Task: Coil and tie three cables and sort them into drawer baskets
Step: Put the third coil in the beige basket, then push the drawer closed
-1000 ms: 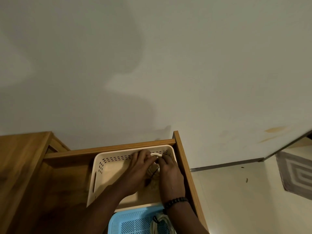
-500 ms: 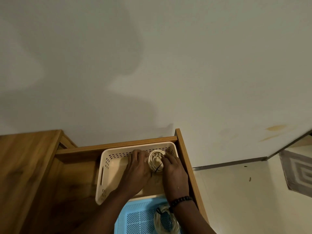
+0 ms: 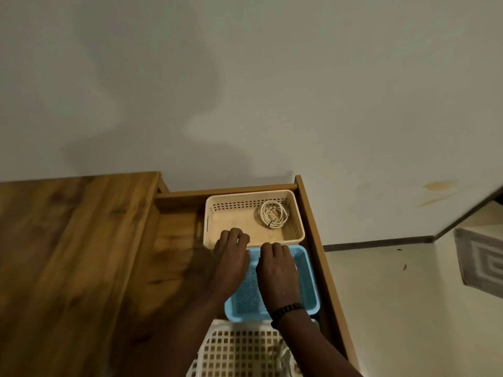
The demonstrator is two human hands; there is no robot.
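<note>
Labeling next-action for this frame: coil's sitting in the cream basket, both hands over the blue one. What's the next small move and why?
Probably draw both hands back toward the body. The tied cable coil already lies free in the cream basket; left hand and right hand hold nothing over the blue basket. Whether the blue basket holds a cable is hidden by the hands.

You have two bare forearms in the lower middle of the frame, with no sleeve showing on either. Your left hand [image 3: 231,257] is bare, without ring or band that can be made out. Your right hand [image 3: 277,273] is bare too, and at its wrist you wear a bracelet [image 3: 287,311] of dark, rounded beads, strung in a single row. Fine detail of nails and knuckles is lost in the dim light.
</note>
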